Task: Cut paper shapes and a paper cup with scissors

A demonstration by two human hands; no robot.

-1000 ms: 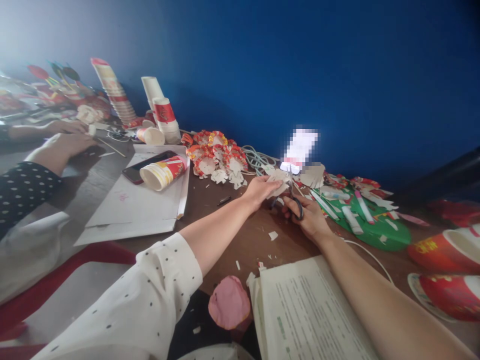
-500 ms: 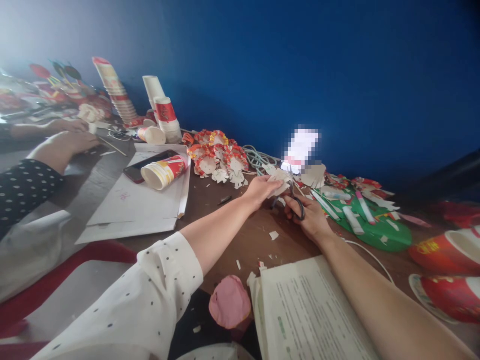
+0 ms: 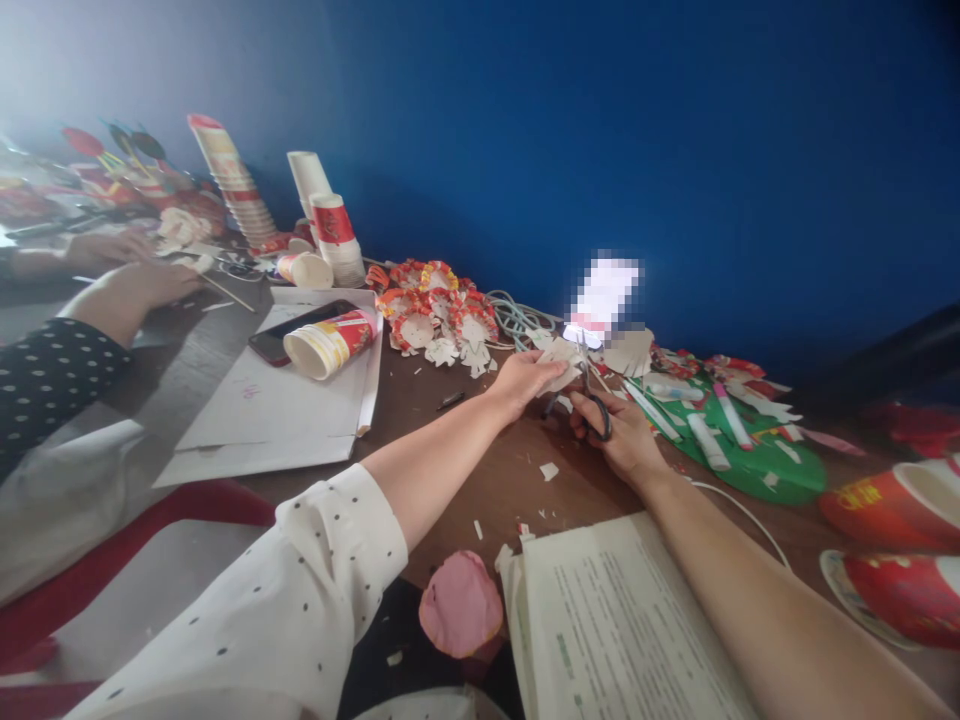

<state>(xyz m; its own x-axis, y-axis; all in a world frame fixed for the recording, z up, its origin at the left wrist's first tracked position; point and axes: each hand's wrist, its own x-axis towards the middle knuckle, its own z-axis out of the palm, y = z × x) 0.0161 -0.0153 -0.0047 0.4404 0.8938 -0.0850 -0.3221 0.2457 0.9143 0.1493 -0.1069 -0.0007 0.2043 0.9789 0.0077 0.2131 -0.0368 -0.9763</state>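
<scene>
two bare hands worked close together above a brown worktop [image 3: 491, 465], near a blue wall [image 3: 480, 130]. the left hand [image 3: 523, 386] reached in from the left, its thumb and fingers pinched together on a pale, crumpled-looking piece of paper [image 3: 559, 362]. the right hand [image 3: 621, 435] was curled around the dark handles of a pair of scissors [image 3: 603, 418], clamped on them.

the key relation was between paper and blades: the paper lay ahead and to the left of the right hand, beyond its fingers, while the left hand was nearer, holding it directly. the scissors' long axis ran away from the person and leaned slightly left, so the tips met the right side of the paper. whether the blades were parted was too small to tell.

just behind the tips glowed a blurred-out bright screen [image 3: 602, 295]. right of the hands lay a green disc [image 3: 787, 475] with markers [image 3: 731, 415]; left, a pile of cut red-and-white paper cups [image 3: 439, 305].
</scene>
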